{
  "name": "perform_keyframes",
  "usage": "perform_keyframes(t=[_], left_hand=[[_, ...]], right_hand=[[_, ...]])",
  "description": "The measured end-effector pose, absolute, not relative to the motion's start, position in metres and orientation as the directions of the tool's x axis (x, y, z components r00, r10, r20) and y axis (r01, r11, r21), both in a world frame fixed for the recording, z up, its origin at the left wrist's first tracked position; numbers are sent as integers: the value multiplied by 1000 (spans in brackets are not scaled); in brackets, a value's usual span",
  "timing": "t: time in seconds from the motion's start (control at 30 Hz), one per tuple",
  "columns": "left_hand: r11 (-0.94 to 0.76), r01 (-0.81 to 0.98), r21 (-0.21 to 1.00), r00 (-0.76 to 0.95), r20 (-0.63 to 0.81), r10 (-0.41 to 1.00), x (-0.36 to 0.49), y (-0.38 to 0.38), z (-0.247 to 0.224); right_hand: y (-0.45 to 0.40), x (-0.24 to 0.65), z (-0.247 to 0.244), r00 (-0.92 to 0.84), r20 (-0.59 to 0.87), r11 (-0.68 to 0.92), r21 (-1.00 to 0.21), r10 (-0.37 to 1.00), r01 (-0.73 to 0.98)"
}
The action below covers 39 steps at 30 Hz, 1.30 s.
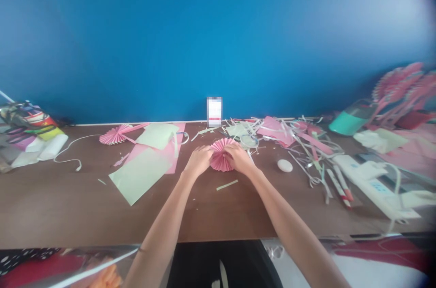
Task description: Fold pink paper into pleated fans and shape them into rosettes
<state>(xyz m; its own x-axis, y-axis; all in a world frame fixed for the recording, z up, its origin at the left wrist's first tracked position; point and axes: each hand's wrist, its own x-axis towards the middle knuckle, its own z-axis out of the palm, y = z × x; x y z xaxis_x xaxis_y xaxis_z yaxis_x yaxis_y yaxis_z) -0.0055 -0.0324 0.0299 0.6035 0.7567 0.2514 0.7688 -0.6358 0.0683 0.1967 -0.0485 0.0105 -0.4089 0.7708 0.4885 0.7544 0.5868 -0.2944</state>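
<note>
While your left hand (201, 160) curls its fingers around the left edge of the pink pleated rosette (221, 161), your right hand (240, 158) bends its fingers over the right side, near the centre; both look closed onto the paper with little gap, though you can't judge the pressure from here. The rosette sits between your hands at the middle of the bench (143, 224), below the upright phone (214, 111). Its folding looks done, and it appears fanned into nearly a full round; whether the ends are joined or the centre is fastened, you cannot tell, so securing it may be what is left. Off to your left lies another pleated piece (114, 135), beside a flat pale green sheet (136, 183) and a pink sheet (173, 161) with no pleats showing. Of the containers, the teal container (349, 121) stands at the far right, tilted as you see it, its contents too blurred to read. Under the bench's front edge at the lower left, orange things (107, 276) show, but what holds them is unclear.
</note>
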Motion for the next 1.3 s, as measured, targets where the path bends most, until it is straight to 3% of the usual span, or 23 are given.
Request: perform_keyframes(t=[0.3,0.7,0.93,1.1,1.3], left_hand=[[-663,712,232,620,235,748,1,-33,33],[-636,720,279,596,220,772,-2,-31,26],[-658,681,321,623,217,751,-1,-27,28],[-620,728,292,597,176,783,3,-29,33],[-643,733,224,625,153,766,5,-32,34]], right_hand=[[-46,197,8,-415,497,614,-352,762,706],[-46,192,4,-373,497,556,-293,783,778],[-45,193,5,-385,516,613,-400,765,681],[-44,193,3,-353,532,611,-454,769,648],[-43,193,-1,-320,526,560,-397,788,727]])
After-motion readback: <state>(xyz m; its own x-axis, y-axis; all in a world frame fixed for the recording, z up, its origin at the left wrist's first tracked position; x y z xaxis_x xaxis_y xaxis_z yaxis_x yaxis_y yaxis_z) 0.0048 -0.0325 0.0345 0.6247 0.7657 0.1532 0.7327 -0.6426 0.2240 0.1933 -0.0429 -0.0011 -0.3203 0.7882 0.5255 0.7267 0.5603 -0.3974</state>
